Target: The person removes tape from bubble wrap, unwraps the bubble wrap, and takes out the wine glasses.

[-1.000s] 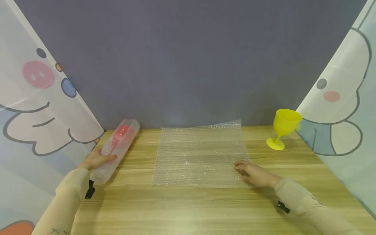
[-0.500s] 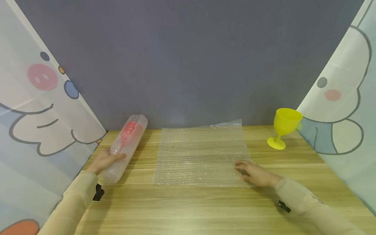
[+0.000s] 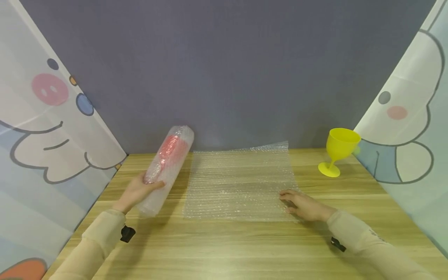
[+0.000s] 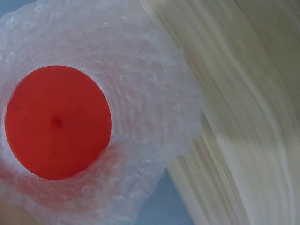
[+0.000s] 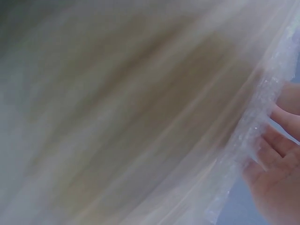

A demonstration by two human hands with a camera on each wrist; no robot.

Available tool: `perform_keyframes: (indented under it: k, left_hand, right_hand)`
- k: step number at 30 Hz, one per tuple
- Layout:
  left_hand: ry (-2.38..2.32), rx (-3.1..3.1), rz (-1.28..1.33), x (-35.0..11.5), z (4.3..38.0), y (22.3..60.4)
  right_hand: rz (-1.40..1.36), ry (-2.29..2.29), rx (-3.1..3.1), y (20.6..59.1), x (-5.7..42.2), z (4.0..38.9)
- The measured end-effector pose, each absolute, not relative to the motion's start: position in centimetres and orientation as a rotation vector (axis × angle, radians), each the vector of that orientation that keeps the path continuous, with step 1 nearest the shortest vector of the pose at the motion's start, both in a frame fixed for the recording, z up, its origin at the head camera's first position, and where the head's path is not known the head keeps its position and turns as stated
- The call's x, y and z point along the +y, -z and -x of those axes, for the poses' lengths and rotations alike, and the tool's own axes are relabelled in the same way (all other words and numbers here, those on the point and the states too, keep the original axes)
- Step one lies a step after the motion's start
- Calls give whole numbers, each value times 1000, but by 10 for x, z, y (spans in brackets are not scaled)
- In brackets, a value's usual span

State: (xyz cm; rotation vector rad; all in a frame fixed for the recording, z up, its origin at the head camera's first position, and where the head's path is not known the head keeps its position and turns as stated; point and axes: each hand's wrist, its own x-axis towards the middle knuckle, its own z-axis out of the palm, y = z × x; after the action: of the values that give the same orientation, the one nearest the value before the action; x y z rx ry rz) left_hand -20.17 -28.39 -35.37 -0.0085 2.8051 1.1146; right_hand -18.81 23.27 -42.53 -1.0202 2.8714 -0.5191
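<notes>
My left hand [image 3: 138, 190] grips a roll of bubble wrap [image 3: 161, 173] around a red goblet [image 3: 173, 147], thumb across the near side. This bundle leans up and to the right, over the table's left part. In the left wrist view, the round red base [image 4: 57, 122] shows inside the wrap's end. A flat sheet of bubble wrap [image 3: 241, 182] lies mid-table. At its right edge rests my right hand [image 3: 306, 205], fingers loosely bent and touching the sheet, also visible in the right wrist view beside the wrap's edge [image 5: 251, 124].
A yellow plastic goblet [image 3: 341, 149] stands upright at the table's back right. Behind the wooden table [image 3: 224, 249] rises a grey backdrop [image 3: 224, 77]. Cartoon-printed curtains [image 3: 45, 124] flank both sides.
My left hand has carried the wrapped goblet to the right and raised its far end, closer to the flat sheet. My right hand and the sheet have stayed in place.
</notes>
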Motion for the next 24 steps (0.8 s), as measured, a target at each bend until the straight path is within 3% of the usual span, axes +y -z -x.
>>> perform_keyframes:
  k: [8, 24]
  left_hand:
    - [-1203, 2777, -44, -252, 191, 349]
    - [-1641, 2435, -61, -175, 172, 377]
  right_hand:
    - [971, 500, 2851, 421, 231, 189]
    - [1008, 456, 2925, 418, 225, 184]
